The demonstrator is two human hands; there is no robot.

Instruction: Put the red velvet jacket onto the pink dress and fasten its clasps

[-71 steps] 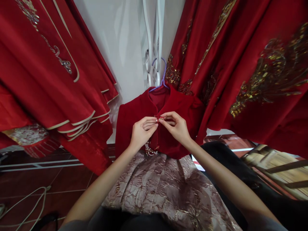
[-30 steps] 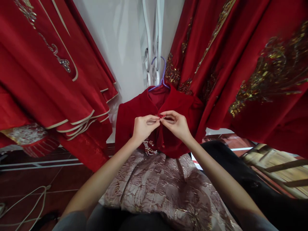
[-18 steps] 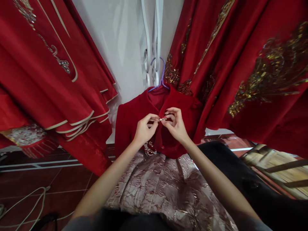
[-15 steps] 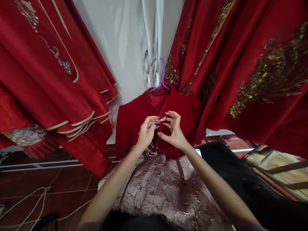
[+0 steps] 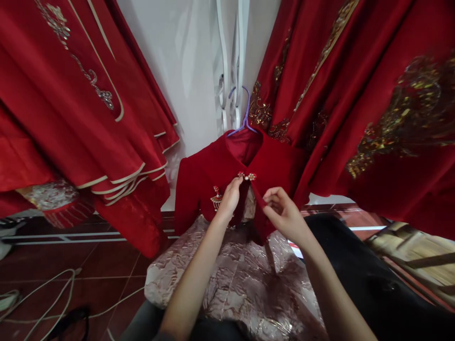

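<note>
A short red velvet jacket (image 5: 206,168) hangs on a purple hanger (image 5: 246,124) in front of me. A jewelled clasp (image 5: 248,176) with pearls joins its two front edges at the neck; below it the edges part. My left hand (image 5: 231,196) is closed on the front edge just under the clasp's left end, its fingertips partly hidden. My right hand (image 5: 283,214) pinches the other front edge lower down and holds it out to the right. A fan-shaped beaded ornament (image 5: 216,199) sits on the jacket's chest, beside my left hand.
A shiny pinkish brocade skirt (image 5: 220,279) spreads below the jacket. Red garments (image 5: 88,118) hang at left, and gold-sequined red ones (image 5: 391,128) at right. A pale cable (image 5: 67,289) lies on the tiled floor. Black material (image 5: 348,265) is at right.
My right hand has moved from the clasp down and right, drawing the front edge outward, so the jacket gapes below the clasp. My left hand has shifted slightly right, and the beaded ornament now shows.
</note>
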